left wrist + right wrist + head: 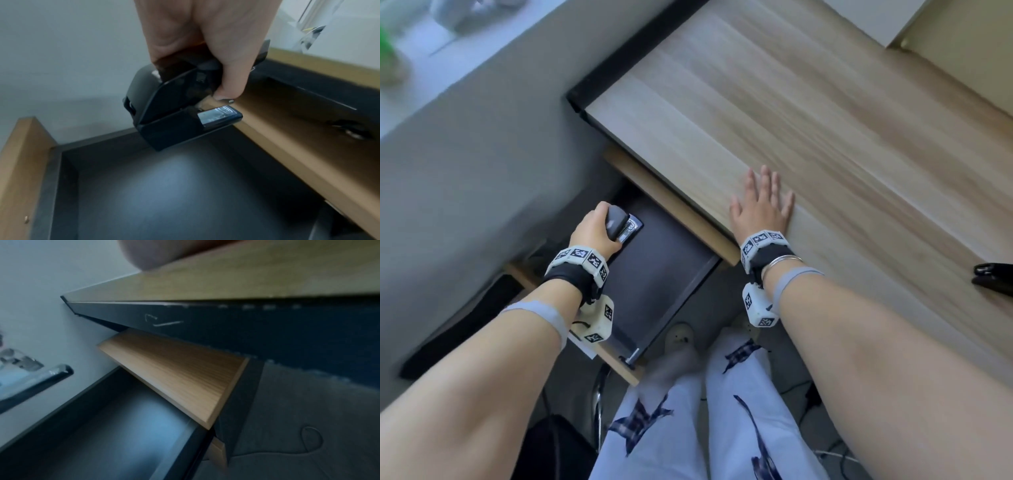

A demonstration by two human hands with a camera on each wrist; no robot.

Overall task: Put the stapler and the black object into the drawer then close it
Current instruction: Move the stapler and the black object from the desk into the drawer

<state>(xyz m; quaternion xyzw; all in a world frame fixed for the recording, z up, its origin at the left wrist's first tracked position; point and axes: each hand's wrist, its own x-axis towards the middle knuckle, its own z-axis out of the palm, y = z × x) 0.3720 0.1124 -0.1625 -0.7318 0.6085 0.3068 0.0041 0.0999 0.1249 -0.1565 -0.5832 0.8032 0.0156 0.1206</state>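
My left hand (599,224) grips a black stapler (621,224) with a shiny metal front, thumb and fingers wrapped round its top. It hangs over the far part of the open drawer (664,277), whose dark bottom is bare. In the left wrist view the stapler (168,112) sits just above the drawer floor (164,186), close to the wooden side (287,146). My right hand (763,202) lies flat, fingers spread, on the wooden desk (808,120) near its front edge. The black object (993,277) lies on the desk at the far right, partly cut off.
The drawer sticks out to the left below the desk edge, beside a grey wall (482,154). In the right wrist view the drawer's wooden side (185,378) stands under the desk's dark rim (226,324). My legs and cables on the floor are below.
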